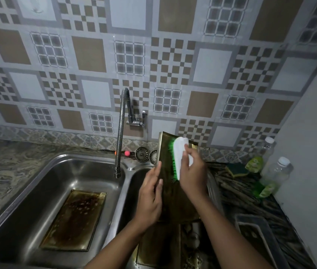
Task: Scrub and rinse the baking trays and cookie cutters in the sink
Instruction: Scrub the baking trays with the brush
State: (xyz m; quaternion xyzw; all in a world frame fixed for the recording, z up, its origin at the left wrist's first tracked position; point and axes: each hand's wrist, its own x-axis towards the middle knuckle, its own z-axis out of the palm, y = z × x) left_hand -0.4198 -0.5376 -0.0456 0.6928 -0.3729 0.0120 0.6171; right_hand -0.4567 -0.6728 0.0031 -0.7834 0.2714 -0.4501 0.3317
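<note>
The left hand [151,199] is closed around the left edge of a tray [170,183], holding it tilted up over the right basin, right of the tap [121,133]. The right hand [191,171] is wrapped around a white brush [181,158] whose green bristles press on the tray's upper face.

By my reading the task is in its scrubbing stage, with most of it left. The tap is not running, so nothing here is being rinsed. A second tray [74,220] lies flat in the left basin, below the tap, stained brown and apparently untouched. Under the held tray the right basin holds another tray [157,247] and some small shapes beside it (possibly the cutters, too dim to tell).

On the bench right of the tap sit a green sponge [237,169], two clear bottles [266,152] of green liquid and a dark tray [256,235]. Behind the tap stand two strainers [142,154]. The crowded right basin leaves little room to lower the tray, and the spout hangs over the left basin, so rinsing likely means swinging it or shifting left.
</note>
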